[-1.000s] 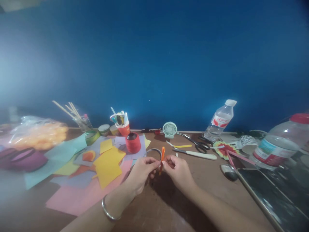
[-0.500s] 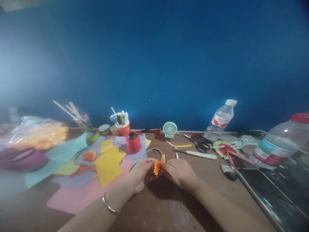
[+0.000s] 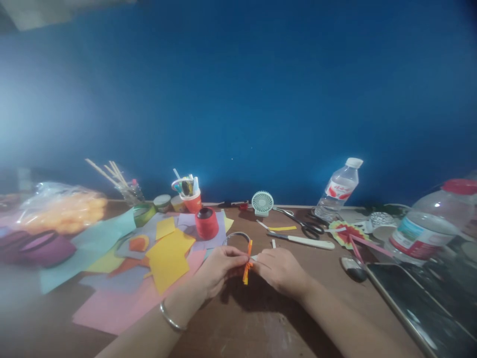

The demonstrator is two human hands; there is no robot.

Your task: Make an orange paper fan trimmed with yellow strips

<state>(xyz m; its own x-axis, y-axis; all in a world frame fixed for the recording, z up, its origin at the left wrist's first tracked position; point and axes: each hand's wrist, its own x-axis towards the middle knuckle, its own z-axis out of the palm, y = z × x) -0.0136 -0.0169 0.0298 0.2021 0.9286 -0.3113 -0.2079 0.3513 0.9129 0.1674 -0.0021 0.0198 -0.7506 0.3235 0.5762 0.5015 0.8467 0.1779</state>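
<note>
Between my hands stands a small folded orange paper piece [image 3: 247,271], now seen nearly edge-on as a narrow upright strip. My left hand [image 3: 221,268] pinches it at its middle with thumb and forefinger. From the other side my right hand [image 3: 279,271] is closed against the same middle; its fingertips are partly hidden, and a thin pale bit shows at them. Behind my left fingers lies a thin grey ring [image 3: 236,234], partly covered. A short white paper strip [image 3: 274,243] rests just beyond my right hand.
Coloured paper sheets [image 3: 167,263] and a red thread spool [image 3: 206,223] lie left. A white-handled knife [image 3: 311,242], black scissors [image 3: 311,229] and a small fan [image 3: 263,203] are beyond my hands. Right stand water bottles [image 3: 341,191], a paper rosette [image 3: 348,232] and a phone [image 3: 413,303].
The orange paper piece has turned from showing its pleated, fanned sides to a narrow edge-on strip. My hands stay close together around it. The view has tilted slightly.
</note>
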